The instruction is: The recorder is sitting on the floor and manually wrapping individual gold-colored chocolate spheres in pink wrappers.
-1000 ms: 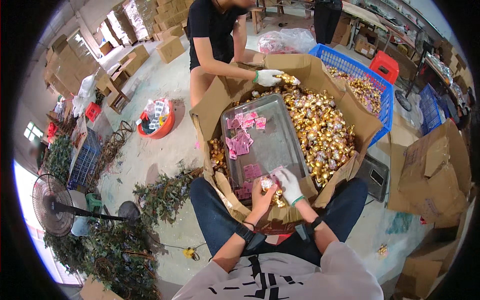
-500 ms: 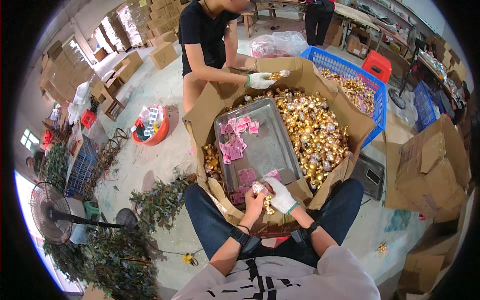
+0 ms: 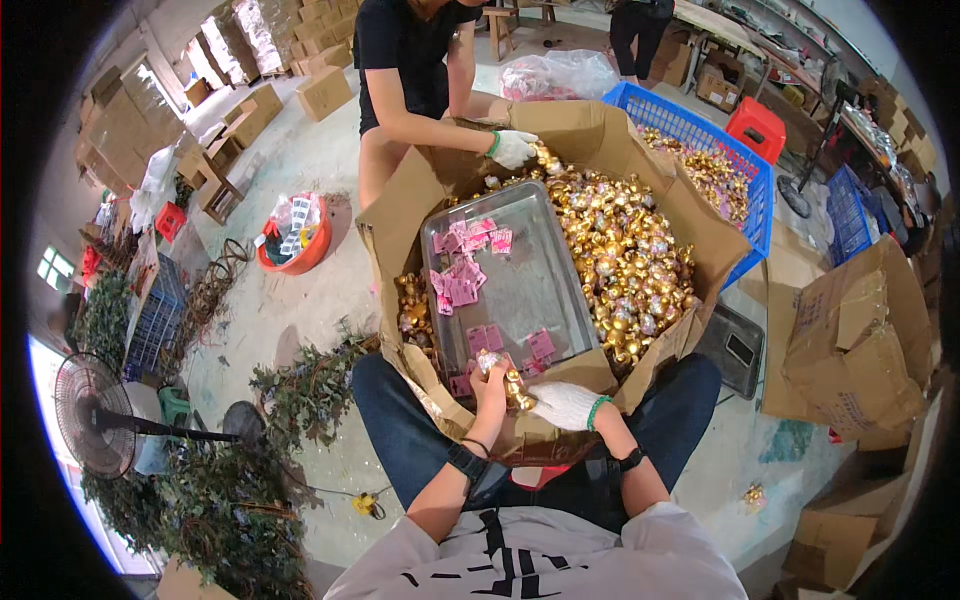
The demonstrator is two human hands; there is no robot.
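In front of my lap, my left hand (image 3: 489,390), bare, is closed around a bunch of shiny gold baubles (image 3: 518,390) with a pale, patterned top. My right hand (image 3: 566,406), in a white knitted glove, has its fingertips together at the bunch's right side; what lies under them is partly hidden. Just beyond my hands, a grey metal tray (image 3: 525,265) lies inside a large open cardboard box (image 3: 400,215). Small pink cards (image 3: 460,280) lie in piles along its left side and near end. Many gold baubles (image 3: 625,260) fill the box beside the tray.
Across the box, another person's gloved hand (image 3: 515,149) holds gold baubles. A blue plastic basket (image 3: 755,200) of baubles stands at the far right, with a red stool (image 3: 757,128) behind it. To the left are an orange tub (image 3: 318,245), leafy garlands (image 3: 310,395) and a fan (image 3: 95,415).
My hands and the bauble bunch have shifted left, and my right hand has slid lower along it. Across the box, the other person's gloved hand has lowered its baubles toward the pile.
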